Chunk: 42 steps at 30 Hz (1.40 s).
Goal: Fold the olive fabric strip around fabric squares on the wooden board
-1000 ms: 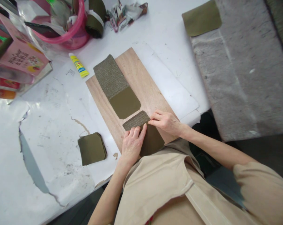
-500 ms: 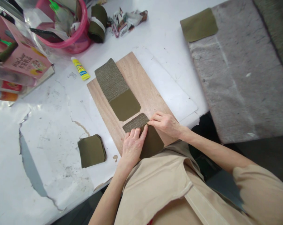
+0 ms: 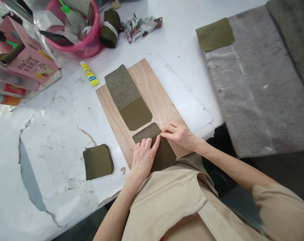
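Note:
A wooden board point(image 3: 164, 97) lies on the table at my front edge. On its near end is an olive fabric piece point(image 3: 164, 154) with a textured grey-green strip point(image 3: 148, 131) along its far side. My left hand point(image 3: 143, 155) rests flat on this piece, fingers apart, index finger at the seam. My right hand point(image 3: 178, 134) has thumb and index finger pinched at the piece's right edge, beside the left index fingertip; what they grip is too small to tell. Farther up the board lies another olive piece point(image 3: 136, 114) with a longer textured part point(image 3: 121, 85).
Left of the board sits a stack of olive pieces point(image 3: 98, 162). Beyond are a yellow tube point(image 3: 89, 73), a pink basket point(image 3: 87, 50), a fabric roll point(image 3: 109, 30) and a pink box point(image 3: 33, 63). A grey padded surface point(image 3: 257, 90) at right bears an olive piece point(image 3: 217, 34).
The whole view has shifted slightly. Both hands stay at the same seam, and my right fingertips show a small gap from the left index finger.

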Each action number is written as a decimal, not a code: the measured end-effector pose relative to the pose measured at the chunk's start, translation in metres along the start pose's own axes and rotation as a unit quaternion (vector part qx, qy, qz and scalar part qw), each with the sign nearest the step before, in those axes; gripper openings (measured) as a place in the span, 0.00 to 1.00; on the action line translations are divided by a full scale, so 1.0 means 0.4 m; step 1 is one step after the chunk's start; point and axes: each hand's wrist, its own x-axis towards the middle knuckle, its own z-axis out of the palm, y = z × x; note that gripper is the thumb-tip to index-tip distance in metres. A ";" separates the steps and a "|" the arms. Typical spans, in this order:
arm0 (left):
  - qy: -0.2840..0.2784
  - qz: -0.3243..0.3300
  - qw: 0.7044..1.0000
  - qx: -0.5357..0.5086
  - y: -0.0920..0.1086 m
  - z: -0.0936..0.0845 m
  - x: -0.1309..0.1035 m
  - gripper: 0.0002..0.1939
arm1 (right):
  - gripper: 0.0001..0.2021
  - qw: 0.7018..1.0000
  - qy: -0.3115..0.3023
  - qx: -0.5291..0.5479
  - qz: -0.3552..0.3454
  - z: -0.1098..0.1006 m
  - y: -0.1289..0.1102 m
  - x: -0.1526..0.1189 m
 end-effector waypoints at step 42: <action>0.235 -0.177 0.926 -0.235 -0.038 0.107 -0.135 0.05 | 0.06 0.977 -0.174 -0.016 0.124 -0.019 -0.076 0.109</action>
